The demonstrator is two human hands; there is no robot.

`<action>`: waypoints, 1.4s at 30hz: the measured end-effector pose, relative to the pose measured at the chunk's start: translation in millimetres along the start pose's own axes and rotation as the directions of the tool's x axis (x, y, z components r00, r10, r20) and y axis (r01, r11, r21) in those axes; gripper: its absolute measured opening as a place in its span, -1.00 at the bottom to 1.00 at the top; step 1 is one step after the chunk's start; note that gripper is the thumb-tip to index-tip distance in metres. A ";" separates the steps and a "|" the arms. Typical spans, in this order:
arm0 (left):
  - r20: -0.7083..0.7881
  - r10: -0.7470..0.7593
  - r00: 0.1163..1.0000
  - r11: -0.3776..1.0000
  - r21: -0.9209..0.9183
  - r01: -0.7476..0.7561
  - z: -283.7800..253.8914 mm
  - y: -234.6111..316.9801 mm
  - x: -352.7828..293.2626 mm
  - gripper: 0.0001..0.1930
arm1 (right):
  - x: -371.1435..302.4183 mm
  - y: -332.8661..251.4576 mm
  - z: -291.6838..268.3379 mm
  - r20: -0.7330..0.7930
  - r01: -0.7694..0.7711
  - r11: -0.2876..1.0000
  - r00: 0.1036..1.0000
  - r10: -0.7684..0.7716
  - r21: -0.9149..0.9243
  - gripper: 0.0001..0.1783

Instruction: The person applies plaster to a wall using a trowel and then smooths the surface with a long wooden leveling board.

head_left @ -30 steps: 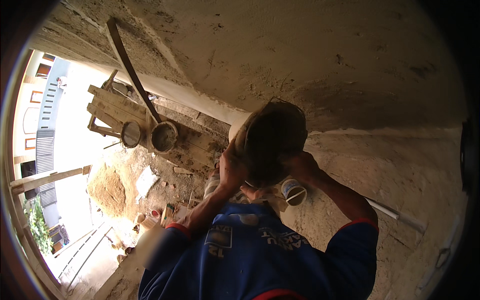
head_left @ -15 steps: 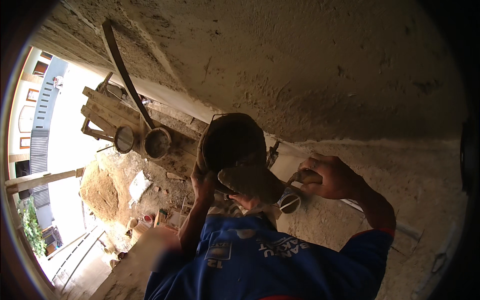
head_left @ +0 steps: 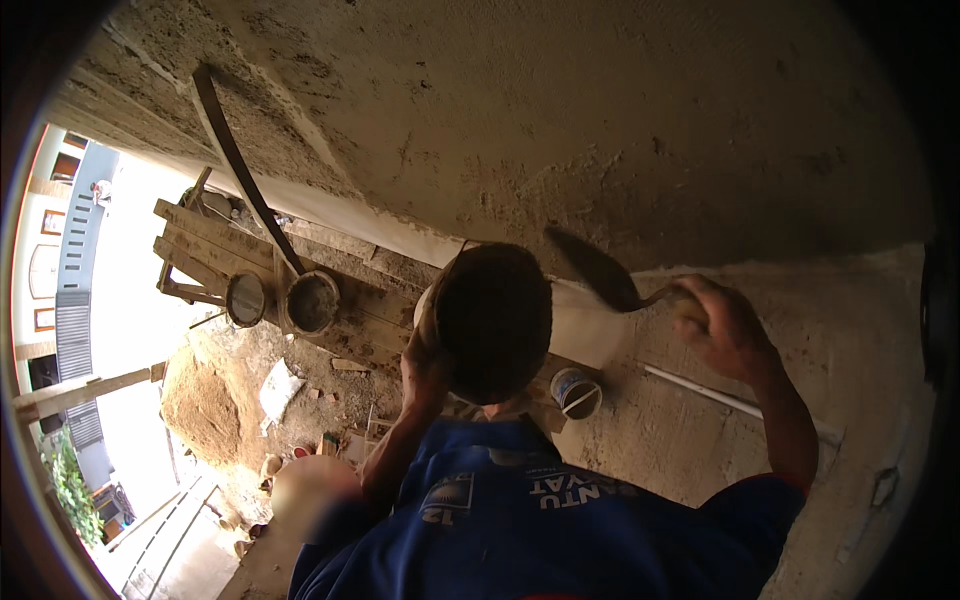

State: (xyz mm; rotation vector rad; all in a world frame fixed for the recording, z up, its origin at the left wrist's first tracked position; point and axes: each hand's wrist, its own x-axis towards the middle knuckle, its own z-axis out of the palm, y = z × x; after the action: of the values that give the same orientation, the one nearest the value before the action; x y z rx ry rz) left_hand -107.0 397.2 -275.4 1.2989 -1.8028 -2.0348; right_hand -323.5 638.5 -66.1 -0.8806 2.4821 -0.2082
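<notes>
My left hand (head_left: 426,372) grips the side of a dark, mortar-stained bucket (head_left: 496,322), held in front of my chest with its mouth toward me. The bucket's inside is too dark to make out. My right hand (head_left: 716,328) is closed around the handle of a pointed trowel (head_left: 598,268). The blade is held out to the right of the bucket, its tip close to the plastered wall (head_left: 640,120). Wet-looking, uneven plaster marks that wall's surface.
Below on the left, two round buckets, one greyish (head_left: 246,300) and one mortar-filled (head_left: 313,303), stand on wooden planks (head_left: 205,245). A long wooden strip (head_left: 240,160) leans above them. A sand pile (head_left: 205,390), a small pail (head_left: 577,393) and a white pipe (head_left: 700,390) lie lower down.
The trowel has come away from the bucket's near rim and swung up and right toward the wall. The bucket has shifted slightly right.
</notes>
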 end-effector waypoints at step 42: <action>0.096 0.112 0.989 0.972 -0.218 -0.089 72.2 17.9 -37.4 -0.63 | -72.7 43.0 -132.3 -0.566 0.101 0.986 0.825 -0.010 0.129 -0.46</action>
State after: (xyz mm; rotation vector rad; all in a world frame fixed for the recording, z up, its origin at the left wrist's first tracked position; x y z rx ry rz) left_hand -138.8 468.8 -247.2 1.0370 -1.6002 -2.2081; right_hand -364.6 714.7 64.7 -0.9251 2.9229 -0.7749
